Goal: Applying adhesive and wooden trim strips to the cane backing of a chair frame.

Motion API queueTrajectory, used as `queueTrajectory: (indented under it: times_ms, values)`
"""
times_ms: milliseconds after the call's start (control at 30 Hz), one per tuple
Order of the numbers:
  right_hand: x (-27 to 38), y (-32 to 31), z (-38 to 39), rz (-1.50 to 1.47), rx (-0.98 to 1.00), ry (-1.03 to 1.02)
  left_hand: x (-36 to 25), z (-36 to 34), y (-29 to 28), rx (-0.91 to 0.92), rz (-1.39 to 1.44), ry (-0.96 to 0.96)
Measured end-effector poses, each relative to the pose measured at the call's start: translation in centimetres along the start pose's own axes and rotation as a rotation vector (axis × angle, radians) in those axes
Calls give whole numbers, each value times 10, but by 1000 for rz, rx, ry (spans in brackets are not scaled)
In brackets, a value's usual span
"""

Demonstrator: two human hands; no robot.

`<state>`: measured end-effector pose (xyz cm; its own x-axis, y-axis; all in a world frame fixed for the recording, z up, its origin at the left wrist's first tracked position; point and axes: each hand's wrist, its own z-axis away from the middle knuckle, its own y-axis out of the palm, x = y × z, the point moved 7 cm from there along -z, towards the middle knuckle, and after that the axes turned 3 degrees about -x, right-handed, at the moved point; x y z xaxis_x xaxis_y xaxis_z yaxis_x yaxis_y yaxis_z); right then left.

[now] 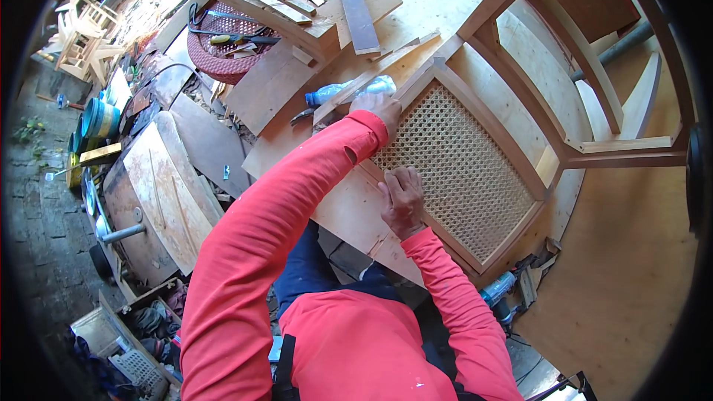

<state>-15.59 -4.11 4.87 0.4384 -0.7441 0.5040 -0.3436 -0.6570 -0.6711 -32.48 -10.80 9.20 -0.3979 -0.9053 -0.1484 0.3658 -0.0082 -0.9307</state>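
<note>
Cane-webbed frame (pixel 475 171) on wooden tabletop (pixel 349 234); bearings from its middle. Blue buckets (pixel 109 119) well off at 9 o'clock. Plastic bottle (pixel 327 94) at 10. Left hand (pixel 380 108) also at 10, just beside bottle, at frame's edge. Right hand (pixel 403 200) at 8, fingers bent, by near edge. Cannot tell whether either grip holds anything. Brown chair frame (pixel 512 82) at 2.

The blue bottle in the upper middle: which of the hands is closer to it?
Left. The left hand is right beside the bottle, by its right end; the right hand is farther away, lower in the picture, at the woven panel's edge.
</note>
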Motion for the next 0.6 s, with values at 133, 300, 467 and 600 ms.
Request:
queueTrajectory:
  times_ms: [133,300,467,600]
  values:
    - [1,2,2,0,3,-1,1,0,4,-2,0,-2]
    - [-1,1,1,-6,8,9,2,-2,5,-9,7,18]
    - [-1,-2,-3,-2,1,8,7,-5,5,-31,7,43]
    - [-10,-9,-11,-5,60,48,9,4,4,-43,30,44]
